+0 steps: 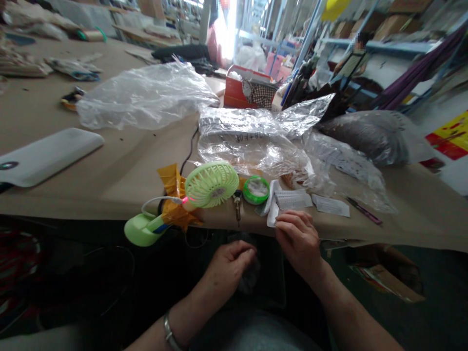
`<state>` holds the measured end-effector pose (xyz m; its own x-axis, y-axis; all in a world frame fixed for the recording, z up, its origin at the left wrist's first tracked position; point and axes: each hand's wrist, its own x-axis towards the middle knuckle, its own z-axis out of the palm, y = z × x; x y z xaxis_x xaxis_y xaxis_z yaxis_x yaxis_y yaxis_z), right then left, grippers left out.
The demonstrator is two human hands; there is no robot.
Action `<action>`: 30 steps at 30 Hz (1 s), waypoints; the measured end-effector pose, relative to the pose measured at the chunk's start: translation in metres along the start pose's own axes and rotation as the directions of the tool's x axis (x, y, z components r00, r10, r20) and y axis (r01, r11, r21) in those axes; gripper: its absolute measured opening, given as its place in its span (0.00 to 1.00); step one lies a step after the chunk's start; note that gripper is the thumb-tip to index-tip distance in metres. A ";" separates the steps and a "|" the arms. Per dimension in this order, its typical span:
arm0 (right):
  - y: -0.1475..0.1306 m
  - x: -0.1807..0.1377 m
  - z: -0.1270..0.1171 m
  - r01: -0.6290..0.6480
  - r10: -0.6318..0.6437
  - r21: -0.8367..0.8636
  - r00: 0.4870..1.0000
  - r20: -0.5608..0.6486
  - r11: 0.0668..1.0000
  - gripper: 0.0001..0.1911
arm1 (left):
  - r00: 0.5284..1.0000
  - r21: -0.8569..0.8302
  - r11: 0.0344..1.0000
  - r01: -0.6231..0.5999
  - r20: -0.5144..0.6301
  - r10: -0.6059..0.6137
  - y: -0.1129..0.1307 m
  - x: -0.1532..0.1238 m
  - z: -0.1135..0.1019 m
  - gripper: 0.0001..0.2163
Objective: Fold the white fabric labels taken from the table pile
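My left hand (231, 265) hangs below the table edge with its fingers curled on a dark thing I cannot make out. My right hand (298, 237) is at the table's front edge, fingers pinched on a small white paper tag (273, 213). More white tags (293, 199) lie just beyond it. A green hand-held fan (210, 184) is taped to the table edge with yellow tape (174, 192), left of my hands. A green roll of tape (256, 189) and a key (238, 202) lie between the fan and the tags.
Clear plastic bags (146, 95) and packed plastic sleeves (252, 141) cover the brown table (109, 170). A white flat device (47, 155) lies at left. A red box (243, 87) stands at the back. A dark thin tool (363, 210) lies at right. Shelving stands behind.
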<state>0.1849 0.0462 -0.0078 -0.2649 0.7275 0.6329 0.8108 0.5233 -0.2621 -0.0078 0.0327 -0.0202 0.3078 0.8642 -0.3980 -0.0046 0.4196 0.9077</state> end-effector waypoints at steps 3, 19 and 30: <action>-0.015 -0.009 -0.007 0.067 -0.069 0.121 0.997 0.017 0.990 0.07 | 0.981 -0.295 0.940 0.169 0.141 -0.132 0.010 0.000 0.007 0.09; 0.025 -0.008 -0.011 -0.091 0.151 -0.323 0.975 0.165 0.942 0.21 | 0.943 -0.400 0.855 0.331 0.100 -0.318 0.018 0.001 0.019 0.06; 0.029 -0.011 -0.014 -0.129 0.136 -0.099 0.989 0.063 0.987 0.06 | 0.934 -0.421 0.835 0.354 0.105 -0.342 0.019 -0.003 0.018 0.06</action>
<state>0.2191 0.0469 -0.0124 -0.1845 0.8183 0.5444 0.8861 0.3781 -0.2680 0.0081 0.0327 0.0005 0.3890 0.6340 -0.6684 -0.2952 0.7730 0.5615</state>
